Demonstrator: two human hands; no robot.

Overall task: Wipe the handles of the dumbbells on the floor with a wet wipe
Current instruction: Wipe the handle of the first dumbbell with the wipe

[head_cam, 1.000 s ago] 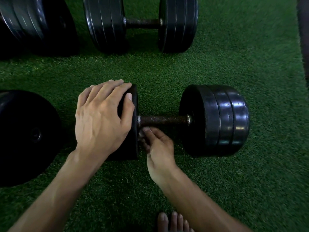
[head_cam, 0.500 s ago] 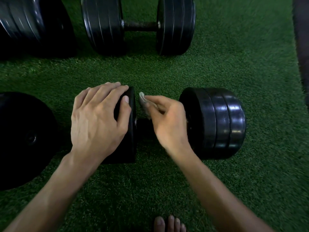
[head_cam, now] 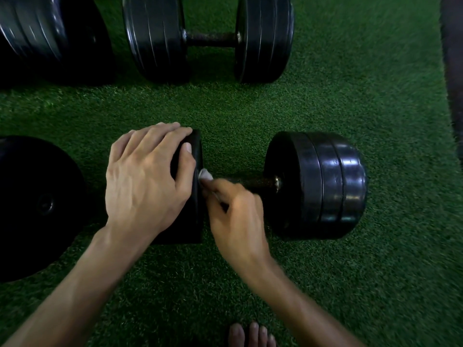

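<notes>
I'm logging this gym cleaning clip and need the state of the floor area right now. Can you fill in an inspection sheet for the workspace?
Surface: green artificial turf; a dark strip runs along its right edge.
Job's things: near dumbbell lies on the turf; a pale wet wipe sits at the left end of its handle.
Clutter: far dumbbell; black weights at far left and near left.
Grippers: left hand rests on the near dumbbell's left plate; right hand pinches the wipe against the handle.
Cables: nothing seen.
Surroundings: bare toes at the bottom edge.
</notes>
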